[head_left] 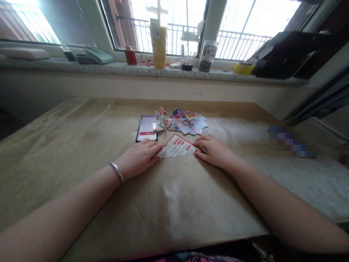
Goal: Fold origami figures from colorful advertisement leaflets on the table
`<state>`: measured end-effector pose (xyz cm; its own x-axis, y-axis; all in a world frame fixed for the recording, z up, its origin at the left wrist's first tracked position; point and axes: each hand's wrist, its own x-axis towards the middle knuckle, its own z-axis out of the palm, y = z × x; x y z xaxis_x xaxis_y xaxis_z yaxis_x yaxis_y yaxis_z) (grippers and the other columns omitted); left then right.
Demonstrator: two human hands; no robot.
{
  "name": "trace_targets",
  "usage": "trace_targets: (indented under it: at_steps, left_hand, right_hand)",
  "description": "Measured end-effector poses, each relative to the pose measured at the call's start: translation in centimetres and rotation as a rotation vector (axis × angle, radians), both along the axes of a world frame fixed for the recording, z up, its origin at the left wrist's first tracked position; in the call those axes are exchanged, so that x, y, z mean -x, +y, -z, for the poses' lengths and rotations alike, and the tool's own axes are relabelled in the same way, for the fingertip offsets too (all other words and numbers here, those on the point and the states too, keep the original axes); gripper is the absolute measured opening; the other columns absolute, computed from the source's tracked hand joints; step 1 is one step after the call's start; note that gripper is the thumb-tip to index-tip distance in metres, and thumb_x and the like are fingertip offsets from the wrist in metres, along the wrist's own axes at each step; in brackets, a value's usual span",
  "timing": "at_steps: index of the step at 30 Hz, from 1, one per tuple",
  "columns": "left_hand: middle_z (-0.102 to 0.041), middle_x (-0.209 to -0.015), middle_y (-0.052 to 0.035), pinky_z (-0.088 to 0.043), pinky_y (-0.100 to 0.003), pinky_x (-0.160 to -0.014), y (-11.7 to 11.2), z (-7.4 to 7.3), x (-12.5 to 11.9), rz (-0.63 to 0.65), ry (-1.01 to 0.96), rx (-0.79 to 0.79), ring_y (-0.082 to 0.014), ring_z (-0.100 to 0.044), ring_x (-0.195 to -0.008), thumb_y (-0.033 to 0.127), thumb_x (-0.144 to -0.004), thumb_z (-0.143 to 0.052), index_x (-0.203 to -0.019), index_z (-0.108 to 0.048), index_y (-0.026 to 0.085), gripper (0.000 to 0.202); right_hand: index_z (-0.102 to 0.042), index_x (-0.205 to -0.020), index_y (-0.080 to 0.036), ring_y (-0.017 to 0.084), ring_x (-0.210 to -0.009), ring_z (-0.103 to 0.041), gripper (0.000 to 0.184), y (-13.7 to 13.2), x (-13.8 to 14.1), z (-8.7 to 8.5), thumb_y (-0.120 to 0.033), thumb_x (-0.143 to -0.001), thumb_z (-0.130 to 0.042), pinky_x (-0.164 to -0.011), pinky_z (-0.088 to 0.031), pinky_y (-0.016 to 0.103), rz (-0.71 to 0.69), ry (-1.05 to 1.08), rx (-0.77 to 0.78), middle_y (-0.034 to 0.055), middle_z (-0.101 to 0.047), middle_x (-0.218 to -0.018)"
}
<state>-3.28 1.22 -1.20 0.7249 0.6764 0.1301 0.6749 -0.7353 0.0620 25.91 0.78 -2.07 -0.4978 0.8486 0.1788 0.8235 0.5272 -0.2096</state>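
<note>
A white paper with red print, folded into a triangle [178, 147], lies flat on the brown paper-covered table [163, 203]. My left hand [140, 156], a silver bracelet on its wrist, presses the triangle's left corner with fingers curled down on it. My right hand [215, 150] presses the right corner with its fingertips. Both hands hold the paper flat against the table.
A phone [146, 133] lies just beyond the left hand. Behind the triangle sit a folded paper figure [161, 118] and a pile of colourful leaflets [188, 122]. The stone windowsill [136, 69] carries a tall yellow bottle [159, 45], a red jar, cups and a black case.
</note>
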Motion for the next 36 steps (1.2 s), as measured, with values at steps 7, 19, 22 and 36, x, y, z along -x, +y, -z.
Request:
trace_targets:
  at_steps: [7, 19, 22, 36]
  left_hand:
    - [-0.057, -0.12, -0.0097, -0.043, -0.039, -0.094, 0.1, 0.2, 0.1, -0.021, -0.035, 0.017, -0.0238, -0.051, -0.107, 0.029, -0.089, -0.046, -0.131, -0.045, 0.018, 0.044]
    - [-0.063, -0.098, -0.0046, -0.053, -0.027, -0.073, 0.7, 1.1, 0.3, -0.075, -0.411, 0.002, -0.0144, -0.06, -0.081, 0.014, -0.078, -0.054, -0.114, -0.049, 0.018, 0.037]
    - [-0.064, -0.098, -0.0046, -0.052, -0.029, -0.08, 0.8, 1.0, 0.3, -0.009, -0.43, -0.113, -0.0152, -0.06, -0.087, 0.016, -0.083, -0.05, -0.112, -0.052, 0.019, 0.029]
    - [-0.067, -0.102, -0.0049, -0.051, -0.029, -0.086, 0.3, 0.1, 0.3, 0.188, -0.311, -0.112, -0.0146, -0.061, -0.094, 0.016, -0.092, -0.04, -0.109, -0.062, 0.021, 0.028]
  right_hand:
    - [-0.062, -0.096, -0.02, 0.02, -0.088, -0.057, 0.022, -0.1, 0.5, 0.2, -0.027, -0.076, -0.062, -0.078, -0.047, 0.034, 0.065, 0.147, 0.015, 0.006, -0.062, -0.095]
    - [-0.057, -0.075, -0.019, 0.013, -0.067, -0.053, 0.004, -0.5, 1.0, -0.2, -0.016, -0.076, -0.055, -0.062, -0.042, 0.025, 0.004, 0.353, 0.038, 0.0013, -0.06, -0.074]
    - [-0.058, -0.076, -0.018, 0.013, -0.068, -0.055, 0.005, -0.8, 1.0, -0.4, -0.016, -0.078, -0.054, -0.062, -0.042, 0.024, -0.043, 0.349, -0.001, 0.002, -0.062, -0.075]
    - [-0.06, -0.079, -0.02, 0.017, -0.082, -0.058, 0.007, -1.1, 1.0, -0.9, -0.019, -0.081, -0.054, -0.076, -0.045, 0.03, -0.149, 0.207, -0.112, 0.0046, -0.066, -0.084]
